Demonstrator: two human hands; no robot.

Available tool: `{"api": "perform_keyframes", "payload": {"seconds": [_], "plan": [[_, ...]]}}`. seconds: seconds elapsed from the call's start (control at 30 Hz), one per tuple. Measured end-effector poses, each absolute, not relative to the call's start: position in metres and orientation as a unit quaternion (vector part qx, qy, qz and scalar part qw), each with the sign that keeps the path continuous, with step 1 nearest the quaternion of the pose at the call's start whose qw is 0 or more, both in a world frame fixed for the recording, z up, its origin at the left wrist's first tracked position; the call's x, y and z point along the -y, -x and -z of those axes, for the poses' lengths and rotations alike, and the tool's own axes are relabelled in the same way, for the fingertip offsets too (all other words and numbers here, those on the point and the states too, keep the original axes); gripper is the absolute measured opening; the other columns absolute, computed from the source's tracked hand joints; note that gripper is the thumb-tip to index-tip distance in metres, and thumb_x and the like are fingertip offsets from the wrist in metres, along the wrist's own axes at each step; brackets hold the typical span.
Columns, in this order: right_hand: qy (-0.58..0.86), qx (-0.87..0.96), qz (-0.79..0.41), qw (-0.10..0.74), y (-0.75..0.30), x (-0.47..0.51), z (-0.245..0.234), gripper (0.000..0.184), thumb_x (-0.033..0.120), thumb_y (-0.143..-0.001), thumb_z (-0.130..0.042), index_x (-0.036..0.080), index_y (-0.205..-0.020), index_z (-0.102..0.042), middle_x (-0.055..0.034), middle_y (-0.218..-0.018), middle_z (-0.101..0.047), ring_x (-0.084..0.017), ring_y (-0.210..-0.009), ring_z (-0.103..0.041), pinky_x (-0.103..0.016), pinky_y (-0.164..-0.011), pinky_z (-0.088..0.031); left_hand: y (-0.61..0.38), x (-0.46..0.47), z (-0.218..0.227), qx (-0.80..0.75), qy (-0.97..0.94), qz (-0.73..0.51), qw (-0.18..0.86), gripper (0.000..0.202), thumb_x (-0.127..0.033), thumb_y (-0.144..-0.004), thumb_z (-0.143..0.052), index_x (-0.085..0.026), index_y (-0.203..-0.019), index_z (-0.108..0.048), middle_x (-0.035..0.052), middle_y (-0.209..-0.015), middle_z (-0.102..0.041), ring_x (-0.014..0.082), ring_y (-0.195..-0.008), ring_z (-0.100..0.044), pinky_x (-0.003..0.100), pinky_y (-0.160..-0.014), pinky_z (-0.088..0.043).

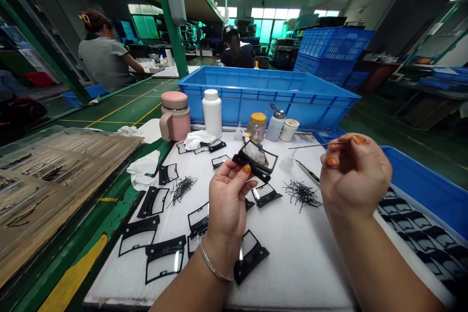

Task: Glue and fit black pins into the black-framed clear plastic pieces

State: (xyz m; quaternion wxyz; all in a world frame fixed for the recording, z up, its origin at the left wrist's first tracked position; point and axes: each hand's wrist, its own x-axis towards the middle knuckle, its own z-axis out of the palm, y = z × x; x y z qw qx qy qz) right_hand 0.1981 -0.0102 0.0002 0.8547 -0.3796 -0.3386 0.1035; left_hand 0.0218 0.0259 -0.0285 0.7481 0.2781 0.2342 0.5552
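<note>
My left hand is closed on a black-framed clear plastic part, held tilted above the white work mat. My right hand is raised to the right, its fingers pinched on a thin metal rod that points left. Two piles of thin black pins lie on the mat, one beneath each side. Several more black-framed parts lie scattered over the mat. Tweezers rest on the mat near my right hand.
A pink mug, a white bottle, a yellow-capped jar and small containers stand at the mat's far edge, before a big blue crate. A blue tray of parts sits right, plastic-covered trays left. Two people work beyond.
</note>
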Motion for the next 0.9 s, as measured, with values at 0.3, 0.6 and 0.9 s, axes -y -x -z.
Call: {"api": "perform_keyframes", "payload": {"seconds": [0.3, 0.6, 0.9], "plan": [[0.57, 0.505, -0.006, 0.648, -0.19, -0.013, 0.007, 0.015, 0.029, -0.086, -0.061, 0.016, -0.084, -0.069, -0.0024, -0.07, -0.067, -0.012, -0.05, -0.058, -0.024, -0.047, -0.045, -0.016, -0.037, 0.031, -0.242, -0.221, -0.611, 0.721, 0.022, -0.016, -0.069, -0.078, -0.017, -0.088, -0.066, -0.0016, -0.083, -0.064, 0.0061, -0.071, -0.062, 0.014, -0.062, -0.05], [0.664, 0.64, -0.005, 0.388, -0.184, -0.047, 0.018, 0.013, 0.019, -0.084, -0.057, 0.018, -0.079, -0.069, -0.0009, -0.068, -0.068, -0.015, -0.061, -0.061, -0.025, -0.058, -0.04, -0.022, -0.035, 0.035, -0.26, -0.297, -0.604, 0.692, 0.022, -0.021, -0.072, -0.076, -0.017, -0.09, -0.065, -0.0006, -0.086, -0.064, 0.0074, -0.073, -0.061, 0.014, -0.058, -0.049], [0.601, 0.644, -0.164, 0.444, -0.2, 0.006, -0.031, 0.015, 0.025, -0.08, -0.067, 0.016, -0.09, -0.073, -0.0023, -0.082, -0.071, -0.012, -0.061, -0.059, -0.022, -0.054, -0.042, -0.027, -0.028, 0.04, -0.231, -0.53, -0.4, 0.711, 0.023, -0.022, -0.078, -0.07, -0.014, -0.099, -0.067, 0.0045, -0.091, -0.067, 0.0093, -0.073, -0.058, 0.017, -0.059, -0.05]]}}
